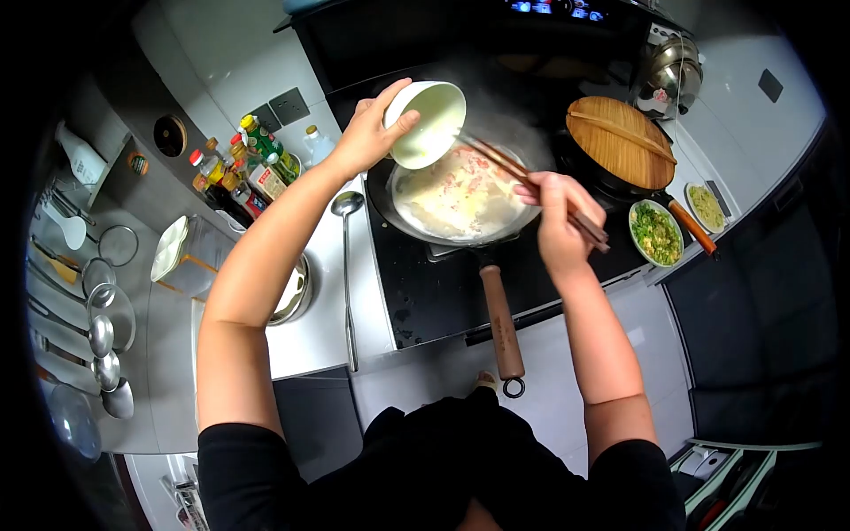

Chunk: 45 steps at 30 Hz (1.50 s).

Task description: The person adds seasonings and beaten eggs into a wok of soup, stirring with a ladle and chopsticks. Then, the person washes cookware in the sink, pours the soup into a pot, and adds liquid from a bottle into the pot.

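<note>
My left hand (pixel 376 128) grips a pale bowl (pixel 434 119) by its rim, tilted over the pan with its inside facing right. In my right hand (pixel 562 217) is a pair of dark wooden chopsticks (pixel 496 157), their tips at the bowl's lower edge. Beneath both hands a frying pan (pixel 502 327) with a brown handle sits on the black stove. Pale, steaming liquid with pink and yellowish pieces (pixel 465 199) fills the pan. Whether anything is left in the bowl is hard to make out.
A lidded wok (pixel 620 146) stands on the right of the stove, near a dish of chopped greens (pixel 655 234) and another dish (pixel 706 208). Left of the pan lies a long ladle (pixel 348 265). Several sauce bottles (pixel 243 173) crowd the left counter; utensils (pixel 102 332) hang on the wall.
</note>
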Available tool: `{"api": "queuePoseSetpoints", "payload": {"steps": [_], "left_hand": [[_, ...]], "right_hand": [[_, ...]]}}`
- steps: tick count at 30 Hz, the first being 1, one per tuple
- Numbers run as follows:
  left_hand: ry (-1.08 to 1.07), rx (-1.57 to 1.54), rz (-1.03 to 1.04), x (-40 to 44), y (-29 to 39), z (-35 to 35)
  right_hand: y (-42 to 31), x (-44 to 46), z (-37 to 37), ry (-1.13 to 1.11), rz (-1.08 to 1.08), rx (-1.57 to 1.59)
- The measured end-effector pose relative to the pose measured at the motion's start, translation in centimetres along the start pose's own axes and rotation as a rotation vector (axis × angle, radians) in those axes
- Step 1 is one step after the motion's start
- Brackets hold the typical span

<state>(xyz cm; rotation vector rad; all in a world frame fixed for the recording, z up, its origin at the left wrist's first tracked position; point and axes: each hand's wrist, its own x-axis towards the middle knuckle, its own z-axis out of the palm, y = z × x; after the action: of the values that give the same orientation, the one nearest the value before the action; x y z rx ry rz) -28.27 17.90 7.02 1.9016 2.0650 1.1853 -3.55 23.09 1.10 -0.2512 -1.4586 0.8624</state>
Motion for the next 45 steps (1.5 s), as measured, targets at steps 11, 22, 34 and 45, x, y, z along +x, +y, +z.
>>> {"api": "queuePoseSetpoints", "payload": {"steps": [11,22,34,45], "left_hand": [[-0.022,0.018,0.157,0.2,0.5,0.5],[-0.074,-0.411,-0.009,0.8,2.0,1.5],[-0.327,-0.256,0.016,1.5,1.6,0.6],[-0.324,-0.249,0.074,2.2,2.0,-0.5]], "right_hand": [[-1.0,0.4,0.4,-0.074,-0.058,-0.111],[-1.4,-2.2,-1.4,-0.398,-0.313,-0.209],[-0.4,5.1,-5.9,-0.447,-0.582,-0.331],[3.8,2.3,-7.2,-0.336,-0.286,-0.247]]}}
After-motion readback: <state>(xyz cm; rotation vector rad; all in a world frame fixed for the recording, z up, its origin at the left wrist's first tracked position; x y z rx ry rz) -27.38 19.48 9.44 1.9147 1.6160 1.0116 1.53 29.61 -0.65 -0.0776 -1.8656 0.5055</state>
